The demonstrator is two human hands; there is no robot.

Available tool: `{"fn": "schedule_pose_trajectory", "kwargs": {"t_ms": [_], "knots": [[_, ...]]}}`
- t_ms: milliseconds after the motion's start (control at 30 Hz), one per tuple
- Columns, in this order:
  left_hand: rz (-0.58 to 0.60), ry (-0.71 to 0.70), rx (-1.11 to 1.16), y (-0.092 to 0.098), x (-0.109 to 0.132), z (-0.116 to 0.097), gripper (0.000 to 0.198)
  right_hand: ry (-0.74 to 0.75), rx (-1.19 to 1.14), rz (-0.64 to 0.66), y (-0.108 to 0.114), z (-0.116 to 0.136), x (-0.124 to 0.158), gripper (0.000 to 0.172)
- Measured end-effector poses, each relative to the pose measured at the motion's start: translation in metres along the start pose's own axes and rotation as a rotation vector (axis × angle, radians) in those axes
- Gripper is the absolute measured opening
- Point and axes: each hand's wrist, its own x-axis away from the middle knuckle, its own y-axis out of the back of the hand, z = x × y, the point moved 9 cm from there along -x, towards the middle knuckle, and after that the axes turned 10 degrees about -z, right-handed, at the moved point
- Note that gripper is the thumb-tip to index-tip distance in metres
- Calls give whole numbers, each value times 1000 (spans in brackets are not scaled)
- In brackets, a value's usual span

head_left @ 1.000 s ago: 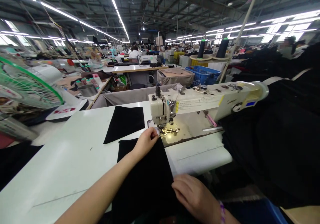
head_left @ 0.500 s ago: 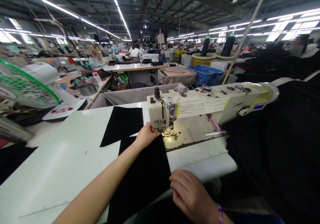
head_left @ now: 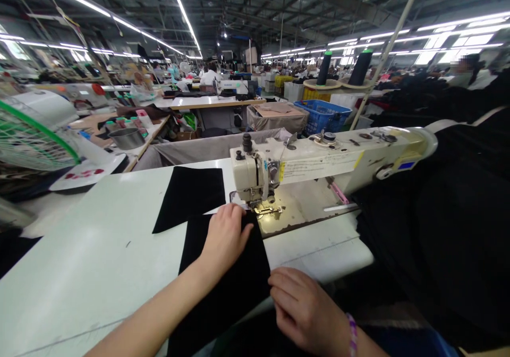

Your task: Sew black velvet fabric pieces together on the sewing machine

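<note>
A black fabric piece [head_left: 235, 277] lies on the white table, its far edge at the needle area of a sewing machine [head_left: 255, 179]. My left hand [head_left: 225, 237] rests on this fabric just left of the presser foot, thumb apart from the fingers and nothing gripped. At the near right edge of the same piece, my right hand [head_left: 300, 306] is closed, with that edge pinched at its fingertips. Behind my left hand is a second black fabric piece [head_left: 191, 195], flat on the table. The needle itself is too small to make out.
A green-rimmed fan [head_left: 40, 134] stands at the left, near a metal bowl [head_left: 126, 138]. Dark fabric [head_left: 442, 229] is heaped on the right. Beyond the machine are a blue basket [head_left: 322, 115] and black thread cones [head_left: 360, 69]. People sit farther back.
My left hand has come back from the presser foot, opened from its pinch and settled on the fabric. My right hand keeps its hold on the edge. The view has shifted slightly.
</note>
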Motion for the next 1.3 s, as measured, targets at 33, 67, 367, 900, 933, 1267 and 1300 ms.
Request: {"fn": "schedule_pose_trajectory", "kwargs": {"t_ms": [33, 67, 367, 900, 933, 1267, 1300], "knots": [[83, -109, 9, -1, 20, -16, 4, 2, -2, 5, 0, 0, 0, 28], [188, -228, 59, -4, 43, -32, 8, -1, -5, 9, -1, -1, -1, 28], [249, -723, -9, -12, 98, -37, 47, -68, -4, 11, -7, -26, -31, 27], [151, -704, -28, -16, 12, -3, 28, -94, 369, 168, -31, -86, -91, 12], [159, -698, -29, -18, 7, 0, 28, -101, 374, 168, -32, -89, -95, 11], [162, -531, -67, -23, -17, 24, 34, -154, 344, 62, -21, -73, -76, 22], [148, -508, -74, -23, -17, 27, 36, -163, 317, 27, -16, -67, -67, 25]]}}
